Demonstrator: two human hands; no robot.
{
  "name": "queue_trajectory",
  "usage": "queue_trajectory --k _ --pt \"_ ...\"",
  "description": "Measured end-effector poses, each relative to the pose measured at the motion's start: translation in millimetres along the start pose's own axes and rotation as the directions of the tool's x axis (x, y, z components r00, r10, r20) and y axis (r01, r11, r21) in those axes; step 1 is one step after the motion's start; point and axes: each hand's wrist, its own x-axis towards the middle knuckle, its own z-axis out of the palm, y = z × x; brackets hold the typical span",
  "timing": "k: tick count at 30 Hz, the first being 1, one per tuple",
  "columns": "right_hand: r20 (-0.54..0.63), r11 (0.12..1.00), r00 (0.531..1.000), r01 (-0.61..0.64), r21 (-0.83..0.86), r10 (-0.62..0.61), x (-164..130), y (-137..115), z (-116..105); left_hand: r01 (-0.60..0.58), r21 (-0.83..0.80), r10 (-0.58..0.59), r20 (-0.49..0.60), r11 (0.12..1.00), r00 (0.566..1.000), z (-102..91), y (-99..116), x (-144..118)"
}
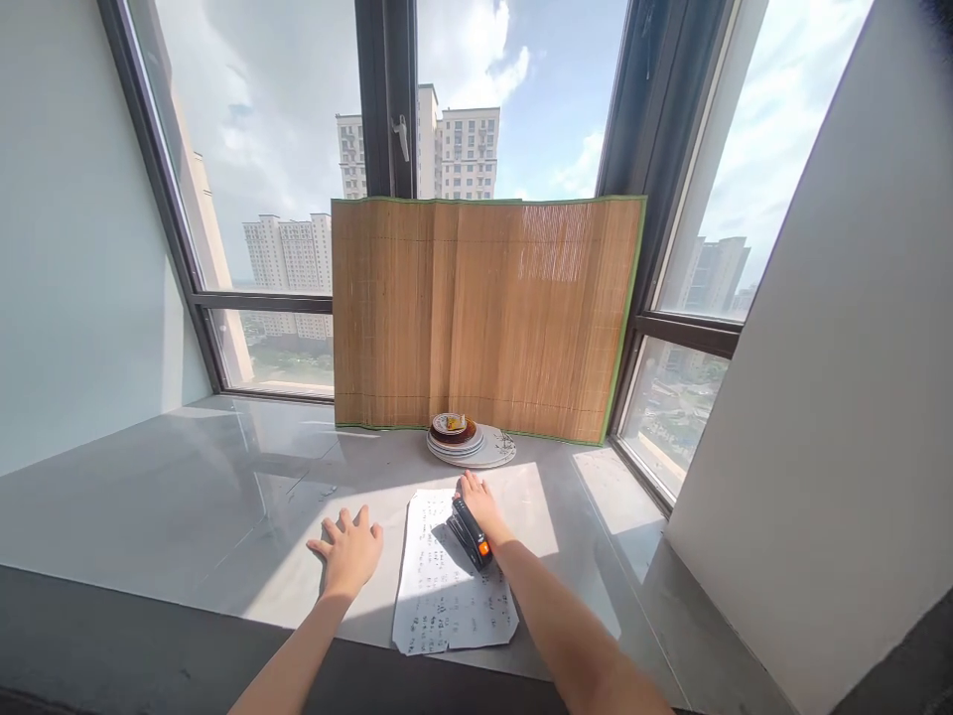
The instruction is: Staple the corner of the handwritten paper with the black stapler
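Left hand (348, 549): lies flat on the grey surface (186, 477), palm down, fingers spread wide, holding nothing; just left of the sheet and apart from it.

Right hand (480, 503): rests palm down on the far right part of the sheet, fingers pointing far, closed on nothing; the stapler lies against its near-left side, touching it as far as can be told.

Stapler (470, 533): black body with an orange end toward the near side, lying at a slant on the sheet's right half.

Sheet of paper (447, 586): white, with printed or written lines too small to read, edges uneven; lies flat on the surface between the two hands, partly in sunlight.

Stack of plates (468, 442): far from the sheet, at the foot of the mat; something small and yellowish sits on the top plate.

Bamboo mat (483, 313): green-edged, standing upright against the window (260, 179).

White wall (819, 397): at the right.
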Motion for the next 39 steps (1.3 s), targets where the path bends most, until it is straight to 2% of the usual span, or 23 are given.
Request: queue_trajectory --k 3,5,9,14,18,24,27,28,30,33,34,37,39 --pt "0.014 1.0 1.0 0.008 0.011 -0.009 18.3 -33.7 15.6 0.002 -0.01 -0.002 0.013 1.0 1.0 1.9 -1.6 0.7" --pt "0.015 1.0 1.0 0.011 0.019 -0.012 24.1 -45.3 19.9 0.002 -0.016 -0.002 0.02 1.0 1.0 3.2 -2.6 1.3" --pt "0.016 0.999 1.0 0.024 0.037 -0.024 23.8 -50.2 17.7 -0.005 -0.02 0.006 0.025 1.0 1.0 3.5 -3.6 1.3" --pt "0.032 0.999 0.999 -0.001 0.046 -0.001 9.2 -44.9 6.9 0.007 -0.029 -0.007 0.012 1.0 1.0 -1.0 -2.6 -0.7" --pt "0.003 0.999 0.999 -0.038 0.012 0.038 -10.3 -22.9 -8.8 0.004 -0.021 -0.004 -0.004 1.0 1.0 -4.4 -1.0 -3.0" --pt "-0.037 0.994 0.996 -0.089 -0.063 0.087 -41.0 49.9 -40.3 0.021 -0.023 -0.021 -0.001 1.0 1.0 -8.2 1.0 -4.7" --pt "-0.047 0.99 0.991 -0.13 -0.062 0.127 -51.7 79.5 -49.3 0.055 -0.049 -0.054 0.016 0.997 0.998 -10.4 -0.6 -2.8" --pt "-0.049 0.988 0.989 -0.141 -0.062 0.138 -53.8 85.4 -50.5 0.042 -0.062 -0.041 0.015 0.997 0.999 -10.6 -0.4 -2.7" --pt "-0.053 0.986 0.987 -0.156 -0.065 0.153 -55.7 91.5 -50.5 -0.06 -0.107 0.061 0.006 0.992 0.998 -9.9 4.0 -5.6" --pt "-0.073 0.988 0.985 -0.157 -0.014 0.155 -54.3 92.2 -47.3 -0.278 -0.263 0.295 0.027 0.924 0.955 -9.0 25.7 -23.1" --pt "-0.085 0.988 0.984 -0.153 0.03 0.155 -53.4 92.0 -46.4 -0.315 -0.334 0.347 0.041 0.889 0.937 -9.6 36.5 -32.2" --pt "-0.116 0.978 0.981 -0.136 0.159 0.155 -51.3 93.1 -47.5 -0.497 -0.504 0.538 -0.074 0.706 0.839 -16.0 68.8 -61.6" --pt "-0.146 0.975 0.98 -0.108 0.196 0.138 -51.7 94.9 -51.4 -0.573 -0.563 0.682 -0.022 0.595 0.731 -23.0 82.7 -75.9"
